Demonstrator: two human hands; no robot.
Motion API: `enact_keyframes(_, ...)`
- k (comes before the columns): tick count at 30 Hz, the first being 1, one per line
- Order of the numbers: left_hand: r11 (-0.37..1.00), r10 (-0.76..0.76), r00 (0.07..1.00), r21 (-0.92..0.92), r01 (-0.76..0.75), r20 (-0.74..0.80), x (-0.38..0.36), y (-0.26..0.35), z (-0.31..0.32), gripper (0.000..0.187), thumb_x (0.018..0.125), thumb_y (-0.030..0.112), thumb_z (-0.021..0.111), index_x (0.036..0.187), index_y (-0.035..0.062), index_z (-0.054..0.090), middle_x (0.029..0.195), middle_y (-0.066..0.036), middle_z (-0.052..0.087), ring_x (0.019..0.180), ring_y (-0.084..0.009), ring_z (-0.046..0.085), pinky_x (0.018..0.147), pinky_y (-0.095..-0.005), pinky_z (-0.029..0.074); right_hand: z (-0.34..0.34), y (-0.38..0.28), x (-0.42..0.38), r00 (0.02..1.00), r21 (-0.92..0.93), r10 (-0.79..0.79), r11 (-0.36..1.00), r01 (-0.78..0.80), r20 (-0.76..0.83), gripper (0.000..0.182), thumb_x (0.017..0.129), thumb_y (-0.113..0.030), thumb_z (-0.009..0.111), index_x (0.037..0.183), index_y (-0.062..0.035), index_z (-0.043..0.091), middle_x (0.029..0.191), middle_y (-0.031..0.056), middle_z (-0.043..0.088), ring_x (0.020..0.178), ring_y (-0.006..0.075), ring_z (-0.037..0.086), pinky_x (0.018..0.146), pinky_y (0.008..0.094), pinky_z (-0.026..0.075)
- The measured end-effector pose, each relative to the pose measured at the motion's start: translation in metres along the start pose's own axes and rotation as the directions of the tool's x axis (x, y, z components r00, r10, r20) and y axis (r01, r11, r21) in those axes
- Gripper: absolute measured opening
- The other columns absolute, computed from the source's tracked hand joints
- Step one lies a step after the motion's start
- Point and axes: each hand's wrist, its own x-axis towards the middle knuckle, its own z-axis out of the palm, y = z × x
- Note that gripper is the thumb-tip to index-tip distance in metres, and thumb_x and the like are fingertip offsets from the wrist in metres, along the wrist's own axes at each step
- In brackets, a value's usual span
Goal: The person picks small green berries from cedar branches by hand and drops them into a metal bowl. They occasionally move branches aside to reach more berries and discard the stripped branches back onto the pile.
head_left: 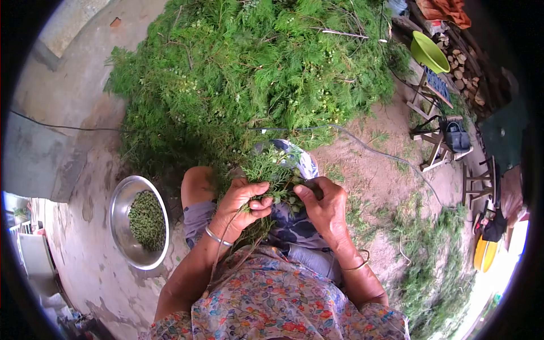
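Note:
My left hand [243, 207] is closed round the stem of a leafy evergreen sprig [271, 169], held above my lap. The sprig has flat, scaly green leaves, and a long thin brown stem runs down from it past my left wrist. At the sprig's right edge, my right hand [326, 205] is closed, thumb against curled fingers, beside small green cones [293, 202]. What lies inside that pinch is hidden. To my left a shiny metal bowl [115, 218] on the ground is partly filled with similar small green cones [146, 220].
A large heap of cut evergreen branches [243, 73] spreads in front of me. A dark cable [374, 150] crosses the ground. At the right stand a lime-green basin [429, 52], a stool with dark shoes [455, 137] and stacked firewood [462, 71]. Loose sprigs [433, 266] litter the right side.

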Motion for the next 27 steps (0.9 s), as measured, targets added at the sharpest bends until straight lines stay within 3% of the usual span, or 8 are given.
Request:
enact_keyframes(5, 0.999, 0.032, 0.999, 0.012, -0.032, 0.0, -0.001, -0.004, 0.003, 0.008, 0.086, 0.0, 0.054, 0.085, 0.0072, 0.056, 0.059, 0.001, 0.047, 0.044, -0.0096, 0.042, 0.039, -0.0237, 0.029, 0.002, 0.018, 0.007, 1.0, 0.059, 0.002, 0.998, 0.0, -0.023, 0.018, 0.078, -0.012, 0.068, 0.076, 0.005, 0.064, 0.062, 0.0128, 0.061, 0.054, 0.0158, 0.056, 0.054, 0.0286, 0.044)
enact_keyframes(7, 0.999, 0.029, 1.0, 0.025, -0.029, -0.001, -0.001, -0.008, 0.008, 0.007, 0.086, 0.0, 0.055, 0.085, 0.0069, 0.057, 0.058, 0.001, 0.047, 0.044, -0.0094, 0.042, 0.039, -0.0235, 0.029, 0.0, 0.027, 0.01, 0.959, 0.522, 0.273, 0.809, -0.272, 0.077, 0.014, 0.079, -0.01, 0.067, 0.074, 0.0027, 0.065, 0.062, 0.0063, 0.062, 0.053, 0.0116, 0.052, 0.052, 0.0259, 0.041)
enact_keyframes(13, 0.997, 0.032, 0.991, -0.073, -0.023, 0.128, 0.009, -0.012, -0.015, 0.005, 0.086, 0.0, 0.055, 0.086, 0.0052, 0.057, 0.059, 0.0, 0.047, 0.045, -0.0088, 0.041, 0.039, -0.023, 0.029, -0.004, 0.063, 0.018, 0.883, 0.779, 0.41, 0.467, -0.419, 0.229, 0.01, 0.085, -0.01, 0.059, 0.087, -0.0008, 0.061, 0.07, 0.0038, 0.058, 0.059, 0.0125, 0.047, 0.057, 0.0255, 0.038)
enact_keyframes(15, 0.987, 0.043, 0.975, -0.162, -0.007, 0.218, 0.009, -0.01, -0.022, 0.005, 0.086, 0.0, 0.055, 0.083, 0.0043, 0.056, 0.06, 0.0, 0.046, 0.046, -0.0092, 0.042, 0.039, -0.0234, 0.029, -0.019, 0.094, 0.027, 0.882, 0.898, 0.233, -0.27, -0.347, 0.41, 0.013, 0.086, -0.012, 0.058, 0.094, -0.001, 0.058, 0.074, 0.0053, 0.057, 0.059, 0.0141, 0.047, 0.057, 0.026, 0.038)
enact_keyframes(17, 0.997, 0.001, 0.999, -0.075, 0.003, 0.053, 0.003, -0.007, -0.016, 0.007, 0.086, 0.002, 0.055, 0.082, 0.006, 0.057, 0.056, 0.0, 0.045, 0.045, -0.0083, 0.04, 0.041, -0.0227, 0.029, -0.027, 0.097, 0.027, 0.883, 0.909, 0.247, -0.231, -0.347, 0.399, 0.016, 0.084, -0.007, 0.055, 0.098, 0.0008, 0.056, 0.08, 0.0097, 0.06, 0.061, 0.0149, 0.051, 0.058, 0.0276, 0.042)
enact_keyframes(22, 0.999, 0.001, 0.997, -0.043, 0.002, 0.074, 0.005, -0.006, -0.012, 0.012, 0.086, 0.001, 0.055, 0.076, 0.0065, 0.055, 0.054, 0.001, 0.043, 0.046, -0.009, 0.043, 0.041, -0.0239, 0.029, -0.019, 0.038, 0.034, 0.914, 0.759, 0.282, 0.512, -0.402, 0.293, 0.013, 0.079, -0.004, 0.056, 0.089, 0.0031, 0.061, 0.073, 0.0071, 0.06, 0.058, 0.013, 0.051, 0.051, 0.0236, 0.042)
enact_keyframes(25, 1.0, 0.016, 0.998, -0.012, -0.015, 0.056, 0.005, -0.005, -0.01, 0.012, 0.086, 0.001, 0.055, 0.076, 0.0067, 0.055, 0.052, 0.002, 0.042, 0.046, -0.0095, 0.044, 0.04, -0.0244, 0.029, -0.007, 0.02, 0.037, 0.932, 0.596, 0.229, 0.72, -0.356, 0.28, 0.014, 0.077, -0.005, 0.065, 0.088, 0.0024, 0.064, 0.07, 0.0014, 0.06, 0.055, 0.0078, 0.049, 0.053, 0.0226, 0.042)
enact_keyframes(27, 1.0, 0.022, 1.0, 0.0, -0.022, 0.018, 0.005, -0.005, -0.008, 0.015, 0.087, 0.0, 0.054, 0.074, 0.0068, 0.055, 0.051, 0.002, 0.041, 0.044, -0.0096, 0.044, 0.04, -0.0248, 0.03, 0.003, 0.018, 0.039, 0.976, 0.362, 0.073, 0.921, -0.145, 0.204, 0.018, 0.074, -0.008, 0.071, 0.086, 0.0038, 0.065, 0.07, 0.0042, 0.062, 0.061, 0.0093, 0.054, 0.055, 0.0243, 0.045)
